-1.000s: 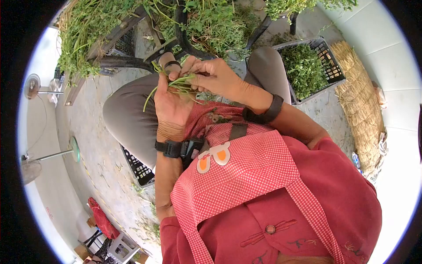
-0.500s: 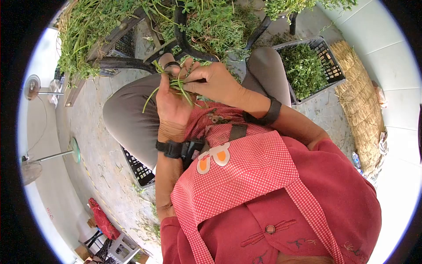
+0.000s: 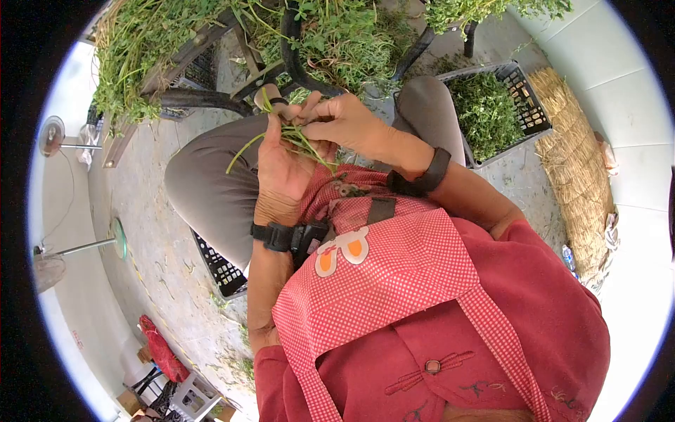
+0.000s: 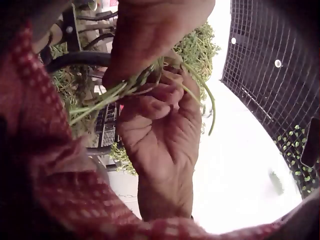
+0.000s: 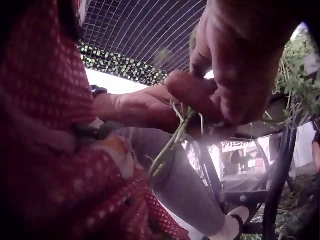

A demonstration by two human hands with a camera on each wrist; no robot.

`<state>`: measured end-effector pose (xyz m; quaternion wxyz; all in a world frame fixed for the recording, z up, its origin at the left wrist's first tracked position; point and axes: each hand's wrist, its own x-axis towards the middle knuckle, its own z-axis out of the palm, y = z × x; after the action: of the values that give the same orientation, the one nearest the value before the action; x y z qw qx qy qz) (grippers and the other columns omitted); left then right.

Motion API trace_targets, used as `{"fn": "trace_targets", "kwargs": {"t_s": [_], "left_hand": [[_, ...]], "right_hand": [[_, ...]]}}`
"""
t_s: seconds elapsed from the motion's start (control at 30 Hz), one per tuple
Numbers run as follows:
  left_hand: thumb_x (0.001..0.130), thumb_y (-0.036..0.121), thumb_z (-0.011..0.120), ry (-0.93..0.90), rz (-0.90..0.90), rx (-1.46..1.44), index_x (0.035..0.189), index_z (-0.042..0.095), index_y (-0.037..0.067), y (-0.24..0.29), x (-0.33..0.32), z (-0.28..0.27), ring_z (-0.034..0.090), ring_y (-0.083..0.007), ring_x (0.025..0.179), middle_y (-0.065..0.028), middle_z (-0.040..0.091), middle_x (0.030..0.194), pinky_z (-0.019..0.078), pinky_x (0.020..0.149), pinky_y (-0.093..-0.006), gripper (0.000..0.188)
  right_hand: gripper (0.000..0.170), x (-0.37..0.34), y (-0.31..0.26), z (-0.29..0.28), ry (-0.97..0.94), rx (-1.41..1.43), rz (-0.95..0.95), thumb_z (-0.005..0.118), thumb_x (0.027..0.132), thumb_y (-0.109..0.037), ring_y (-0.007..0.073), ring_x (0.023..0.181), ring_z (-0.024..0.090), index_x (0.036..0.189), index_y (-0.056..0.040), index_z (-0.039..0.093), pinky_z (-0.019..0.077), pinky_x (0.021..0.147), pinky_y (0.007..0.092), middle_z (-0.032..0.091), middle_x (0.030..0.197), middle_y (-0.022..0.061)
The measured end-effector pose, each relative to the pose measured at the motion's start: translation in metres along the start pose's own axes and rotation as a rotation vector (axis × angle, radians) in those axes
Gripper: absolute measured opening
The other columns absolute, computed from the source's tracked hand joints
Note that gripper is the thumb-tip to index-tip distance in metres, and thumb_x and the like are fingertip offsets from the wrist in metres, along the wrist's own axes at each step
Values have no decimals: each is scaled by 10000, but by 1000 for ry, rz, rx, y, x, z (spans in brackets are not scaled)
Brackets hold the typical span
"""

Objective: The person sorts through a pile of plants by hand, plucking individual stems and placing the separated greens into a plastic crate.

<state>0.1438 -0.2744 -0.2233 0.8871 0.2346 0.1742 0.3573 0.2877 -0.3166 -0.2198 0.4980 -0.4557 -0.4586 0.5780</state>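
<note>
Farthest left, well apart from the left grip, a red bundle (image 3: 165,352) lies beside a white plastic stool (image 3: 195,399). Above and to the left of the left grip, leafy plants (image 3: 144,49) are heaped over a dark wooden beam (image 3: 186,58), with a curved black tube (image 3: 200,100) just below. Below the left grip on the same side, part of a black crate (image 3: 221,271) shows under the grey-trousered leg (image 3: 211,186). The left grip (image 3: 285,172) is palm up, grasping several thin green stems (image 3: 304,143) between its thumb and fingers; one long stem curves out past the thumb, and other ends point toward the red checked apron (image 3: 394,260). Just to its right, the right grip (image 3: 358,130) pinches the same stems with thumb and curled fingers, close against the left fingers. A black strap (image 3: 437,172) circles the right wrist. Right of the right grip, beyond the other knee (image 3: 429,105), a slatted black basket (image 3: 532,105) holds cut greens (image 3: 485,116). Beside the basket, farther right, lies a long straw roll (image 3: 576,169).
</note>
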Motion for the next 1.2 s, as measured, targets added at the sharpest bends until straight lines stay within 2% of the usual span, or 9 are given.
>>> {"fn": "trace_targets", "kwargs": {"t_s": [0.07, 0.2, 0.27, 0.4, 0.6, 0.87, 1.07, 1.17, 1.2], "left_hand": [[949, 403, 298, -309, -80, -103, 984, 507, 131, 2, 2, -5, 553, -278, 870, -173, 520, 1188, 494, 699, -427, 344], [946, 387, 326, -422, -153, -117, 997, 510, 113, 4, 2, -11, 555, -279, 891, -157, 545, 1143, 486, 747, -431, 334], [943, 362, 362, 126, -1, -133, 999, 512, 79, 3, -2, -3, 557, -274, 911, -135, 572, 1059, 469, 810, -421, 326], [937, 341, 402, 94, -1, -210, 986, 515, 56, 3, 3, -17, 556, -259, 924, -107, 585, 986, 451, 848, -396, 311], [930, 308, 445, -81, -53, 95, 984, 527, 40, 1, -2, 7, 557, -201, 853, -89, 583, 947, 460, 782, -357, 286], [829, 74, 619, 237, 148, 513, 903, 612, 5, -6, -3, 12, 514, -85, 614, -28, 607, 758, 418, 525, -200, 101], [804, 48, 638, 261, 108, 722, 874, 626, -12, -8, -3, 0, 494, -84, 554, -41, 608, 696, 382, 483, -190, 93], [804, 44, 637, 316, 33, 610, 874, 620, -12, -6, -5, 12, 505, -90, 576, -63, 610, 730, 391, 482, -185, 91], [804, 44, 637, 316, 33, 610, 874, 620, -12, -6, -5, 12, 505, -90, 576, -63, 610, 730, 391, 482, -185, 91]], "right_hand": [[164, -3, -1, -4, -52, 183, 28, 610, 796, -112, 97, 533, 580, 804, 51, 630, 472, 472, 226, 588, 609, 43], [166, -13, -17, -9, -224, 306, 29, 603, 816, -128, 103, 515, 575, 826, 37, 617, 476, 462, 215, 600, 647, 47], [177, -12, -18, -17, -241, 304, 5, 614, 817, -155, 102, 529, 586, 833, 21, 618, 484, 470, 215, 611, 670, 45], [197, -11, -15, -25, -207, 310, 11, 620, 822, -181, 100, 543, 589, 848, 14, 615, 483, 487, 215, 623, 690, 51], [187, -7, -17, -28, -83, 329, 8, 602, 829, -157, 118, 571, 607, 866, 26, 609, 493, 500, 226, 643, 747, 87], [183, -7, -10, -27, -25, 263, 11, 606, 826, -149, 126, 592, 616, 864, 30, 613, 498, 526, 218, 647, 769, 91], [204, 0, 1, -32, 60, 138, -45, 634, 799, -199, 98, 498, 533, 764, 1, 616, 419, 444, 219, 599, 658, 41], [195, -1, -3, -39, 90, 248, -17, 634, 800, -184, 91, 478, 498, 746, 1, 605, 398, 443, 218, 562, 635, 31], [187, -2, -3, -45, 153, 272, -137, 625, 805, -173, 93, 494, 499, 771, 9, 599, 404, 453, 216, 557, 646, 40]]}}
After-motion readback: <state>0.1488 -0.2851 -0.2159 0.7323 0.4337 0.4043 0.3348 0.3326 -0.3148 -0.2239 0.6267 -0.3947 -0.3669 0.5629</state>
